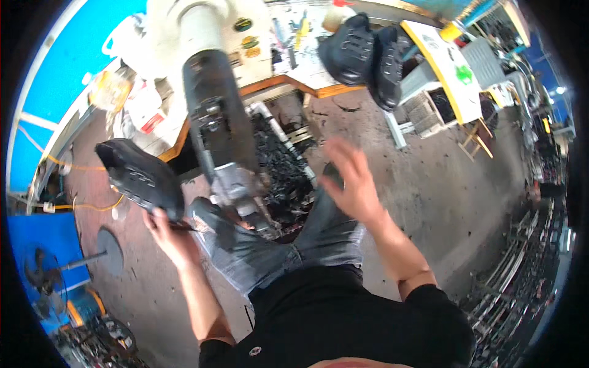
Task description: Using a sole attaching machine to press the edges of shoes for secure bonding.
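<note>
My left hand [167, 236] grips a black lace-up shoe [144, 178] by one end, out to the left of the machine. The fingers press against the shoe's lower end, and its laced side faces up. My right hand [354, 187] is in the air above my right knee, slightly blurred, with its fingers apart and nothing in them. Between the hands, a dark machine arm [218, 110] with a metal head [236, 184] reaches down toward my lap. Two more black lace-up shoes [348, 52] rest at the bench's right end.
Black scraps [282, 165] fill a bin under the machine. The wood-edged bench [288, 81] carries tools and papers. Farther right stand a yellow-edged board [443, 73], a crate [423, 113] and a small wooden stool [477, 140]. A fan [43, 270] stands at lower left.
</note>
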Motion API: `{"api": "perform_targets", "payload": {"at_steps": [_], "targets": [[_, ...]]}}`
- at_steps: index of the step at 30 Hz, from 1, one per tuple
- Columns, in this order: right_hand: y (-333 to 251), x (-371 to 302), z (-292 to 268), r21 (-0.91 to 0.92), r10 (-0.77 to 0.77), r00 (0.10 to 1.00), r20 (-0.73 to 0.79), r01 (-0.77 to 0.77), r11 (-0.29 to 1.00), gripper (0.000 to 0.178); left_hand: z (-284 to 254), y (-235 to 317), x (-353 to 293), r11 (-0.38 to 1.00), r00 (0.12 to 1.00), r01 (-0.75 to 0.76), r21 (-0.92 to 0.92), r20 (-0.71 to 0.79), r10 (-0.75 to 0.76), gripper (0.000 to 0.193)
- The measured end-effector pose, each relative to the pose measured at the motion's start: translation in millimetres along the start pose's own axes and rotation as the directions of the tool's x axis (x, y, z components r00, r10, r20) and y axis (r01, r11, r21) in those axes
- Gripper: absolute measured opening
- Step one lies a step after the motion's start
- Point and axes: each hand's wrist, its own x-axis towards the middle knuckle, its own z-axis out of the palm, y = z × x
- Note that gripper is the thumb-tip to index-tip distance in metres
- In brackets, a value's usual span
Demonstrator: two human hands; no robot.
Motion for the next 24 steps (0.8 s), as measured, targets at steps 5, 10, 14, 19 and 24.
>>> {"api": "perform_targets", "payload": {"at_steps": [5, 10, 14, 19, 24], "targets": [[43.4, 76.2, -45.5, -0.345, -0.077, 0.948, -0.309, -0.036, 0.938, 0.085, -3.2, -4.5, 111.1, 0.985, 0.981, 0.139, -0.101, 0.147, -0.123, 0.051], [93.2, 122.4, -36.0, -0.534, 0.009, 0.979, -0.202, -0.118, 0.837, 0.08, -7.7, -29.1, 86.2, 0.952, 0.947, 0.246, -0.18, 0.253, -0.196, 0.038], [114.6, 131.8, -30.7, -0.512, -0.165, 0.95, -0.265, 0.006, 0.859, 0.058, -1.8, -53.5, 3.9, 0.992, 0.988, 0.112, 0.067, 0.103, -0.118, 0.021], [84.0, 122.3, -50.9, -0.42, -0.263, 0.886, -0.382, 0.087, 0.903, 0.056, -2.0, -103.9, -51.2, 0.8, 0.661, -0.004, 0.6, 0.602, -0.448, 0.033], [23.7, 48.6, -71.8, -0.186, -0.13, 0.872, -0.472, 0.046, 0.982, 0.06, -14.8, -122.3, -63.7, 0.458, 0.605, -0.555, 0.695, 0.715, -0.351, 0.064]]}}
